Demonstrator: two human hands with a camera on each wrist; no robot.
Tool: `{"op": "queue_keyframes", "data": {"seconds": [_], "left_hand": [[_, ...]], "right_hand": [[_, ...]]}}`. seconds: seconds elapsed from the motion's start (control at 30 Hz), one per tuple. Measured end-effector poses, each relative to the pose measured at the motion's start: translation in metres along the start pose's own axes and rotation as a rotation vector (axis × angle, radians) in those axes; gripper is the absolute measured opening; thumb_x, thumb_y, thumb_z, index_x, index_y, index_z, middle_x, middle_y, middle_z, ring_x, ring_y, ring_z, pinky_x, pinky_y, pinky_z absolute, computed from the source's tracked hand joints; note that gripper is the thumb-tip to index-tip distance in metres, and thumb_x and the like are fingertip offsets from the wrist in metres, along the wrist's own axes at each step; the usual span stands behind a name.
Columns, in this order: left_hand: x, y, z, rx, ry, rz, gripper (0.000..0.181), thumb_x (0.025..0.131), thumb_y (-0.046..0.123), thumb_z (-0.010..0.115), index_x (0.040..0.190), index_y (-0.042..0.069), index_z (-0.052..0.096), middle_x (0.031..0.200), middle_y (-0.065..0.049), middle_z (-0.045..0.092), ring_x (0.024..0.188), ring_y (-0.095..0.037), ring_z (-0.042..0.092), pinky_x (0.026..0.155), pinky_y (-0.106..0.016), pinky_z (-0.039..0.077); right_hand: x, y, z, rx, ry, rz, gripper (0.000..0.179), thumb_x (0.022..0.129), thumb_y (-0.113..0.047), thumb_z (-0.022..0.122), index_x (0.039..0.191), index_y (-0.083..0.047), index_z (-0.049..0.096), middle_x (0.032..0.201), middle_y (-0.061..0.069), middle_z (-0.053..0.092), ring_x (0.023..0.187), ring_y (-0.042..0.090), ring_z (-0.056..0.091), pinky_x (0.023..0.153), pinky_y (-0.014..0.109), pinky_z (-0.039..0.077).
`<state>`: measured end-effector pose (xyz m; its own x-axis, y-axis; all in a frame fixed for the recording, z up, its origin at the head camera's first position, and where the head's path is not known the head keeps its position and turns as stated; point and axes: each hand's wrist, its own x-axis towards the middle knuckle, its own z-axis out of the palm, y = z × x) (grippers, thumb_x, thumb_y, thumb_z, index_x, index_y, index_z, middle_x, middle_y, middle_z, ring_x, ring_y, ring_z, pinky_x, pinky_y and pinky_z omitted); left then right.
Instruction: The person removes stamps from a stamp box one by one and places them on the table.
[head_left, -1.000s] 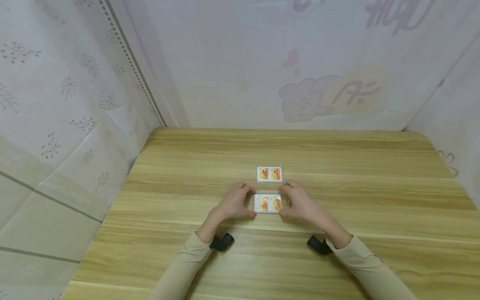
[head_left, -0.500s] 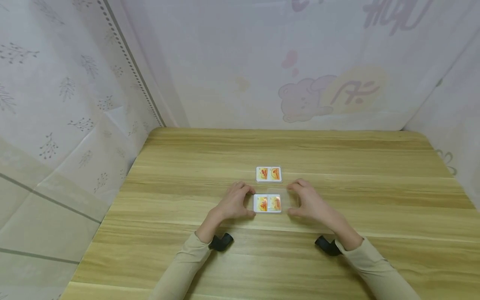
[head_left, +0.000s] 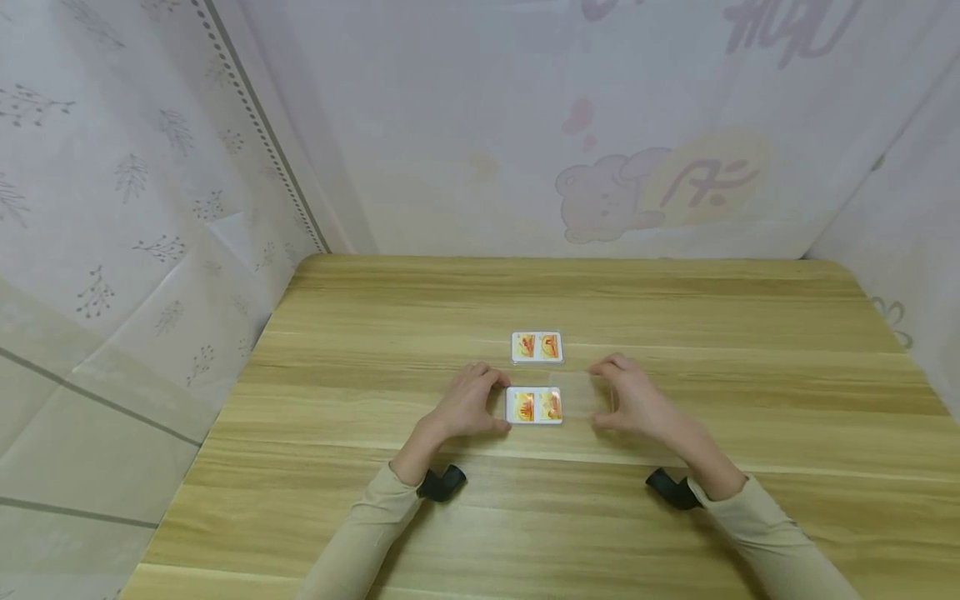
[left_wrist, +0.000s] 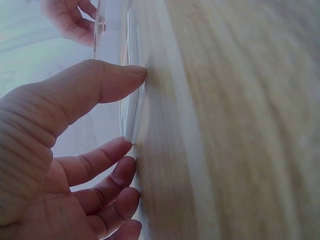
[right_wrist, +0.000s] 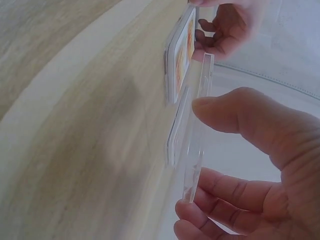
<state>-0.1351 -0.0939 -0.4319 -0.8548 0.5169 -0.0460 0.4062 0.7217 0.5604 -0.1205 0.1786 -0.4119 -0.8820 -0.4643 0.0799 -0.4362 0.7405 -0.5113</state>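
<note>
Two flat cases with orange-and-white picture panels lie on the wooden table, the near case (head_left: 533, 406) in front of the far case (head_left: 537, 347). My left hand (head_left: 471, 403) holds the near case's left end, thumb on its near edge and index finger on its far edge. In my right hand (head_left: 637, 400), a clear plastic lid (right_wrist: 195, 145) is pinched between thumb and fingers. The lid is raised above the table, off to the right of the near case and apart from it. Both picture panels of the near case show uncovered.
The wooden tabletop (head_left: 375, 317) reaches to a printed curtain (head_left: 450, 125) at the back and another on the left. A black wrist mount (head_left: 442, 483) is on the left wrist and a black wrist mount (head_left: 671, 489) on the right.
My right hand has moved right, drawing the clear lid off the near case. My left hand stays at the case's left end, and the far case has not moved.
</note>
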Motion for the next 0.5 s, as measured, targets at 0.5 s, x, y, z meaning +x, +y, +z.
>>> {"op": "queue_keyframes", "data": {"seconds": [0.5], "left_hand": [[0.0, 0.002, -0.001, 0.002, -0.009, -0.01, 0.053, 0.065, 0.018, 0.084, 0.109, 0.004, 0.059, 0.111, -0.01, 0.054, 0.106, -0.027, 0.046, 0.096, -0.044, 0.035]], "right_hand": [[-0.009, 0.011, -0.007, -0.036, 0.031, -0.045, 0.06, 0.061, -0.008, 0.084, 0.11, 0.013, 0.057, 0.104, 0.02, 0.055, 0.097, 0.035, 0.052, 0.085, 0.048, 0.046]]}}
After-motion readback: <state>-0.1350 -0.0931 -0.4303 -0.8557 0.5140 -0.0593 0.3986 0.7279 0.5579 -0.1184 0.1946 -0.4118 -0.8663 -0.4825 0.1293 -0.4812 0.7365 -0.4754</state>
